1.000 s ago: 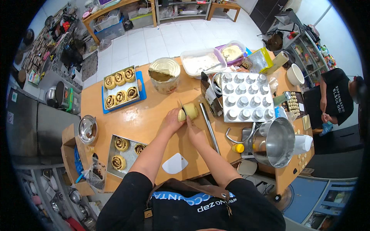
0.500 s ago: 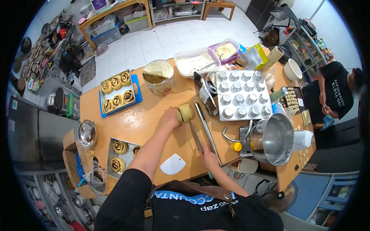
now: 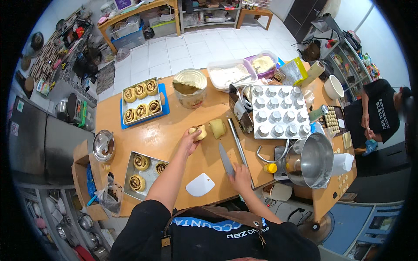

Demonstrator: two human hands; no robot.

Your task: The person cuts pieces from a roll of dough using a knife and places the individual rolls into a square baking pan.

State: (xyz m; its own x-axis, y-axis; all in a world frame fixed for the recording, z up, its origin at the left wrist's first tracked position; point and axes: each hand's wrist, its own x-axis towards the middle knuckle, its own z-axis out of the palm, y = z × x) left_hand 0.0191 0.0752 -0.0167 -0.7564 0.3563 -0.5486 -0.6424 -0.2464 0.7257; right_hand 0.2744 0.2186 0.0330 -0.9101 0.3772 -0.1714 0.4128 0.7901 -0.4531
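My left hand [image 3: 188,142] grips a cut swirled dough piece [image 3: 198,131], lifted beside a shorter length of dough roll [image 3: 217,128] lying on the table. My right hand [image 3: 241,177] is on the handle of a long knife [image 3: 227,158], its blade lying flat, pointing away from me, apart from the dough. A steel rod [image 3: 237,143] lies just right of the knife. A white scraper [image 3: 200,185] lies near the front edge. Swirled rolls sit in a lower-left metal tray [image 3: 150,172] and in an upper-left tray [image 3: 146,79] on a blue board.
The wooden table [image 3: 113,122] also carries a large tin [image 3: 191,98], tubs [image 3: 230,76], a mould tray [image 3: 281,122], a steel mixer bowl [image 3: 309,161] and a small bowl [image 3: 102,145]. An open box [image 3: 82,152] is at left. Another person [image 3: 379,111] is at right.
The knife has come out of the dough and down to the right with my right hand. My left hand has lifted the cut piece away from the roll, turning its swirl upward.
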